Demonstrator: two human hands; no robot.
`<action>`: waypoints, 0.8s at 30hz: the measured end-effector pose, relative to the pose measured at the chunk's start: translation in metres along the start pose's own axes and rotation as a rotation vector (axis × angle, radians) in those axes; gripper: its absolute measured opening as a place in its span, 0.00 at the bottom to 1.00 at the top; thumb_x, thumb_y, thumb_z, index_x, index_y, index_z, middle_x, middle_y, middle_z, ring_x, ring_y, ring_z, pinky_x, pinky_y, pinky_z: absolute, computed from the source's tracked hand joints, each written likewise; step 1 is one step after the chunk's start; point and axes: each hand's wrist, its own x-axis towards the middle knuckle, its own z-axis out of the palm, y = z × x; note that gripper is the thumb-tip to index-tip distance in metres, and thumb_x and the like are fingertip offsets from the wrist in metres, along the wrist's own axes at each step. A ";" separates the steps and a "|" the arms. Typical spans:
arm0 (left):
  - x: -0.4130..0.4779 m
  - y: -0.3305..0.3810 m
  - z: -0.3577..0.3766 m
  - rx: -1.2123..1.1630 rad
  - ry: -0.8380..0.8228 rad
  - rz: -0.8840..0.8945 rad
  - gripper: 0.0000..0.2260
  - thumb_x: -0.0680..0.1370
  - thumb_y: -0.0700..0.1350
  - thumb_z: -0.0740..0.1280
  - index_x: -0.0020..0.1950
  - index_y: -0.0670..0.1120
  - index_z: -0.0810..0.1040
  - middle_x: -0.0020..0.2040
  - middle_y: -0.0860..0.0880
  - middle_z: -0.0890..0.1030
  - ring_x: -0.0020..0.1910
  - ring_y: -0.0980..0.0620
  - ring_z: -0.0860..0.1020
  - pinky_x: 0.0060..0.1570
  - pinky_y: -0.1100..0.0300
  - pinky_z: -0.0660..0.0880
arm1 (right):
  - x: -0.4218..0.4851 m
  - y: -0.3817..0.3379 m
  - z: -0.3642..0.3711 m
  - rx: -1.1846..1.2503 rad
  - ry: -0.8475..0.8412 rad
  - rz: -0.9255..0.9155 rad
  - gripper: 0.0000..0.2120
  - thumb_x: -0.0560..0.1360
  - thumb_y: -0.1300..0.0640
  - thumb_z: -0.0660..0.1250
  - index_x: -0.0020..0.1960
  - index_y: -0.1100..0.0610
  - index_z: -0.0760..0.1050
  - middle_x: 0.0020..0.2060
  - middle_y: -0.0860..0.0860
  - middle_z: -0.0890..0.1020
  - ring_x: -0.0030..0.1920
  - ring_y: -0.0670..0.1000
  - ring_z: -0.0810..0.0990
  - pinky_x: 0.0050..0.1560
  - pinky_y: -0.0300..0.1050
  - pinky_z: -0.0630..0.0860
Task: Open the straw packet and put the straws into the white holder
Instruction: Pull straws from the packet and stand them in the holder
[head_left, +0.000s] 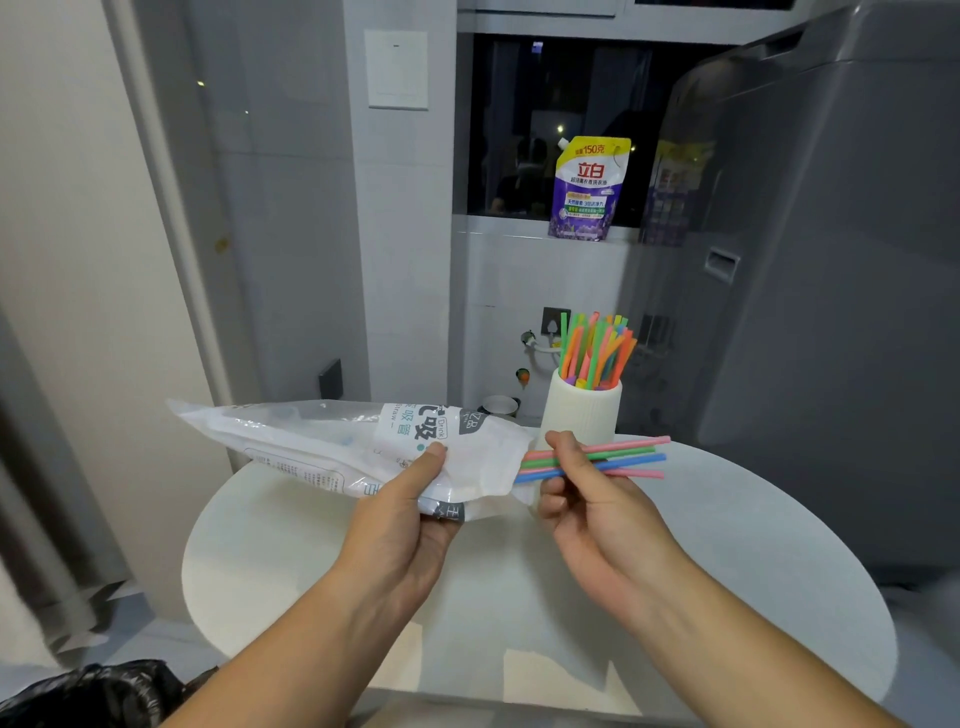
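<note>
left hand grips straw packet, printed "Drink", "吸管", above worktop | right hand pinches loose straws before white holder | pouch reads "立白", "150克"

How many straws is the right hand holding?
5 show in the right hand: pink, green, blue, a lower pink, and another green by the fingers. More may be hidden.

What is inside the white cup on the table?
The white holder is stuffed with colourful straws standing up: orange, green, pink, and something purple near the rim. Their bottom ends are hidden by the holder's wall, so you cannot see how deep they go.
</note>
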 end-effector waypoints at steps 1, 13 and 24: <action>0.000 -0.001 0.000 0.002 -0.003 -0.001 0.16 0.78 0.35 0.68 0.66 0.38 0.78 0.56 0.42 0.87 0.46 0.49 0.87 0.44 0.51 0.85 | 0.001 -0.001 0.000 -0.013 0.006 -0.017 0.11 0.74 0.59 0.71 0.54 0.63 0.80 0.35 0.52 0.77 0.31 0.46 0.72 0.28 0.34 0.72; -0.003 0.005 0.002 -0.068 0.013 -0.132 0.09 0.80 0.37 0.67 0.59 0.37 0.79 0.51 0.41 0.87 0.45 0.47 0.87 0.38 0.54 0.85 | 0.006 -0.021 -0.004 -0.421 0.090 -0.323 0.13 0.81 0.54 0.64 0.45 0.62 0.80 0.29 0.53 0.80 0.30 0.49 0.77 0.33 0.40 0.78; 0.005 0.011 -0.003 -0.157 0.056 -0.088 0.06 0.81 0.37 0.66 0.57 0.39 0.78 0.47 0.42 0.88 0.42 0.47 0.88 0.34 0.55 0.83 | 0.006 -0.083 -0.012 -0.574 0.081 -0.519 0.15 0.79 0.54 0.66 0.47 0.66 0.81 0.36 0.60 0.84 0.34 0.53 0.83 0.40 0.42 0.83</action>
